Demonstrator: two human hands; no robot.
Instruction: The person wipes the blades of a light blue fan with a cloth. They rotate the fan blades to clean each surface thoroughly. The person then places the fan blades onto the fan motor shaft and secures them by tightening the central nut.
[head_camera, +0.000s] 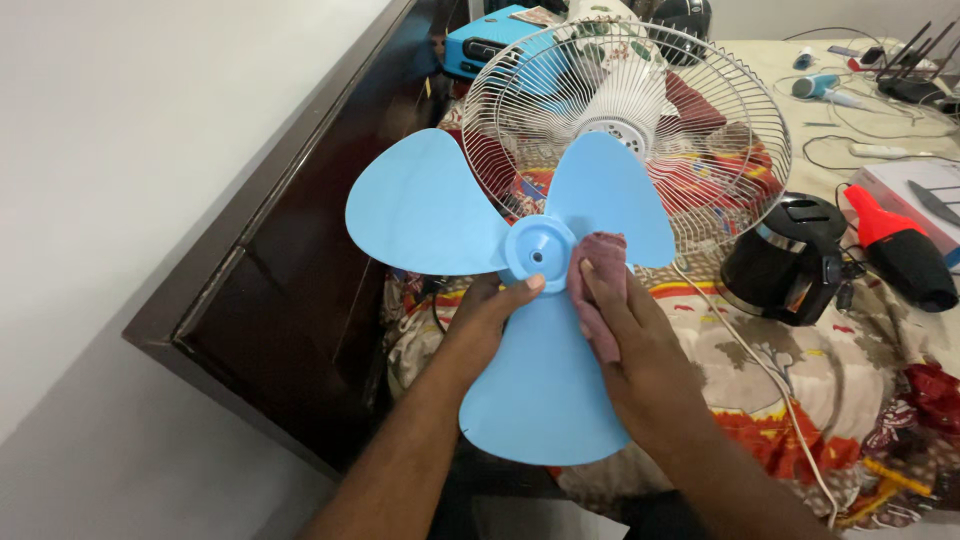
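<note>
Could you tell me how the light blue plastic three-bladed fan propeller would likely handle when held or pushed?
The light blue plastic three-bladed fan propeller is probably light: the left hand steadies it near the hub alone. Its thin, broad blades likely flex a little under the pink cloth pressed by the right hand. The smooth surface may feel slippery.

Behind, we see a round white wire fan guard (700, 110) on a patterned floral bedspread (800, 400), a black electric kettle (790, 260) beside it, and a dark wooden headboard (290, 270) left.
</note>
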